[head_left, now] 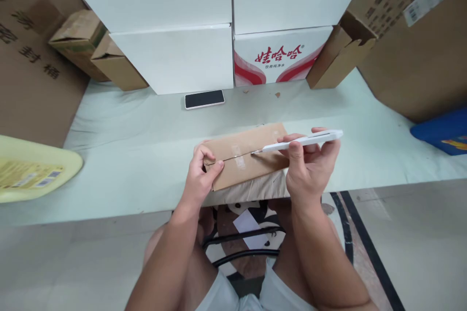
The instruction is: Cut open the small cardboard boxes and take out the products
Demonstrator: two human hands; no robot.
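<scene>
A brown cardboard box (251,167) with a seam along its top lies at the table's near edge. A strip of clear tape (239,158) crosses that seam. My left hand (201,172) grips the box's left end, with fingers and thumb closed on it. In my right hand (310,167) is a white utility knife (302,141), held between thumb and fingers. Its blade points left, and its tip is at the seam, right of the tape. Whether the blade has gone into the cardboard I cannot tell.
A phone (205,99) lies behind the box on the pale green tablecloth (146,155). White cartons (175,58) are stacked at the back. Small open boxes (328,58) stand beside them. A yellow bottle (36,170) is at left, a blue object (443,129) at right.
</scene>
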